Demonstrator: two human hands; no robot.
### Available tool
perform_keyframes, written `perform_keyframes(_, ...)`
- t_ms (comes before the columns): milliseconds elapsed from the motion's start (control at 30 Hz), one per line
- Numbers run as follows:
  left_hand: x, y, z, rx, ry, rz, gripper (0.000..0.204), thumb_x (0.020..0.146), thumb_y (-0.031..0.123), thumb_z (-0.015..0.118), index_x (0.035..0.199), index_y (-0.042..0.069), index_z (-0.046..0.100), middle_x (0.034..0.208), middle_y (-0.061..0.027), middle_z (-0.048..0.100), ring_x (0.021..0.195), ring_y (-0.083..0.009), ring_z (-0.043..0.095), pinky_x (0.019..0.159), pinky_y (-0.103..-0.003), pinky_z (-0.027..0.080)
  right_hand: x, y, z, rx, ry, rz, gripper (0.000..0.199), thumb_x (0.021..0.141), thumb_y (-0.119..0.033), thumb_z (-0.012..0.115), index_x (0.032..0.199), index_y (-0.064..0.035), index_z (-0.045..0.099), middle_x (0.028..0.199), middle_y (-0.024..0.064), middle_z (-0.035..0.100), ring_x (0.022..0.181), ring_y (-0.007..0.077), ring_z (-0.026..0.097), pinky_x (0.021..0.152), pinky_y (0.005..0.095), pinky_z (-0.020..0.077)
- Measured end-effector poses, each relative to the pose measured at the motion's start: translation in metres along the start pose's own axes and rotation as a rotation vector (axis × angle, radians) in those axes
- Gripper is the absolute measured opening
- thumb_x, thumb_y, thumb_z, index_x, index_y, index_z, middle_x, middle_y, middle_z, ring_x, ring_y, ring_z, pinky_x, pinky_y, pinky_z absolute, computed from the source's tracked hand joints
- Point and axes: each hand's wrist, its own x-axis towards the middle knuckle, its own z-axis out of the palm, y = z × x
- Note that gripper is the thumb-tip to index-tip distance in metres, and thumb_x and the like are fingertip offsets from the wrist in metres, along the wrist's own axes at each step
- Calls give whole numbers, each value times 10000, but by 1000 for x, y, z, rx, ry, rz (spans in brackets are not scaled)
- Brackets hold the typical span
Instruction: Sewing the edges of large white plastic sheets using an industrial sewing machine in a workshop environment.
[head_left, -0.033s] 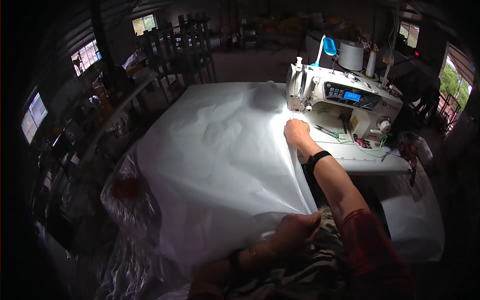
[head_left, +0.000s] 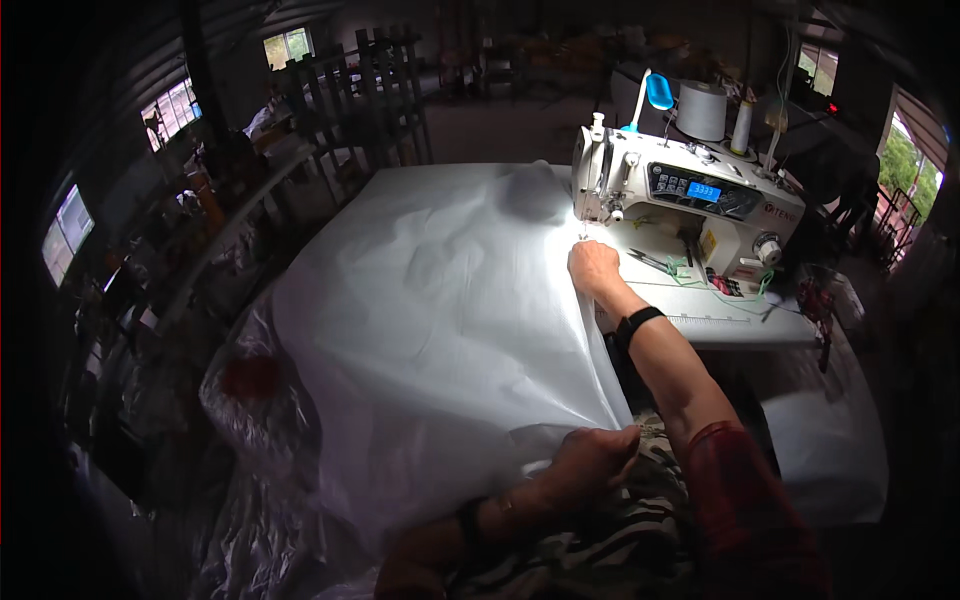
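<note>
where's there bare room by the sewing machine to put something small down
A bare strip of white tabletop lies between the right forearm, the thin metal tool and the front ruler marks. Farther right it is crowded: green thread and a red scrap lie by the sewing machine. Left of the right hand, the white sheet covers the surface.

One sewing machine point(head_left: 690, 195), two white spools point(head_left: 702, 110) and two wristbands point(head_left: 637, 322) show.

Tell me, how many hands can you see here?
2: the left hand grips the white sheet by its edge near the person; the right hand is at the sheet's edge, before the sewing machine. Dark areas could hide others.
</note>
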Motion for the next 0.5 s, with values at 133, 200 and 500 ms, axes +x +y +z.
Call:
perform_keyframes(133, -12, -16, 6, -7, -52, -3, 159, 872, 136, 599, 885, 21, 491, 697, -212, 570, 690, -427, 598, 608, -484, 475, -46, -13, -14, -75, -101, -63, 108, 761, -43, 619, 785, -26, 723, 819, 198, 713, 802, 340, 718, 666, 405, 570)
perform_keyframes(200, -14, -18, 8, -1, -74, -6, 157, 864, 133, 602, 887, 21, 494, 696, -206, 575, 690, -422, 604, 610, -482, 479, -67, -15, -23, -95, -118, -55, 108, 764, -35, 618, 784, -28, 723, 804, 197, 711, 785, 332, 719, 653, 397, 569)
perform_keyframes(500, -7, -32, 0, 106, -57, -95, 143, 837, 113, 610, 898, 24, 517, 705, -198, 605, 697, -421, 624, 639, -493, 490, -53, -16, -18, -200, -135, -140, 88, 765, -49, 636, 786, -17, 715, 769, 167, 711, 747, 284, 725, 619, 376, 564)
